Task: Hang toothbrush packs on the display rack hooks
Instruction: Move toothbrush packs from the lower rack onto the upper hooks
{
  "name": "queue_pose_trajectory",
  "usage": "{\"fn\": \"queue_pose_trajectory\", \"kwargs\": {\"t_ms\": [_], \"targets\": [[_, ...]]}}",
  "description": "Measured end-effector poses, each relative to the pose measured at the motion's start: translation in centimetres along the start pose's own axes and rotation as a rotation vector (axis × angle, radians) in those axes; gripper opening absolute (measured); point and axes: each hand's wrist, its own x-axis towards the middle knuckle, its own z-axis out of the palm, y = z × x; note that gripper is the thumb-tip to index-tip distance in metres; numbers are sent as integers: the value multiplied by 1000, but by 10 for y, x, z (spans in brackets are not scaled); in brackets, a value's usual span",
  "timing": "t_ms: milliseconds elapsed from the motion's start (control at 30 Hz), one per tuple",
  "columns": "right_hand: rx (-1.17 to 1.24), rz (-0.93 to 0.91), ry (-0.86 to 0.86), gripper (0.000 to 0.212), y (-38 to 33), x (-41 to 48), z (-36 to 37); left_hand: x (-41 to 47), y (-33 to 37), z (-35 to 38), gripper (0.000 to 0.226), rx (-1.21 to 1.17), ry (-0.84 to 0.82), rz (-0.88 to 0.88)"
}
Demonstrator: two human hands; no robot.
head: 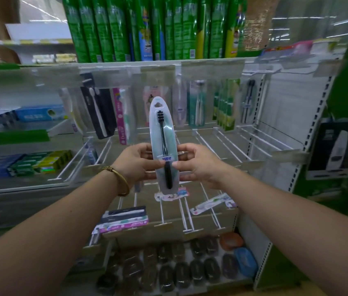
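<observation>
A clear oval toothbrush pack (pixel 162 129) with a black brush inside stands upright in front of the rack, its hang hole at the top. My left hand (pixel 135 162) grips its lower left edge and my right hand (pixel 198 163) grips its lower right edge. Behind it run white wire display hooks (pixel 222 144), several of them bare. Other toothbrush packs (pixel 197 103) hang from the upper row of hooks. On the lower hooks lie a pink-edged pack (pixel 126 224) and a pale pack (pixel 210 205).
Green tall packs (pixel 147 28) fill the shelf above. Toothpaste boxes (pixel 25 165) lie on the left shelves. Dark oval cases (pixel 168 270) cover the bottom shelf. A perforated upright (pixel 309 135) bounds the rack on the right.
</observation>
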Motion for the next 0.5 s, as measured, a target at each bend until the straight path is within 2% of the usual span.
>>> {"fn": "queue_pose_trajectory", "kwargs": {"t_ms": [167,500], "targets": [[9,15,19,43,7,-1,-56,24,2,48,33,0,-16,-30],[23,13,18,38,14,-8,-134,57,5,121,34,31,-5,7]]}}
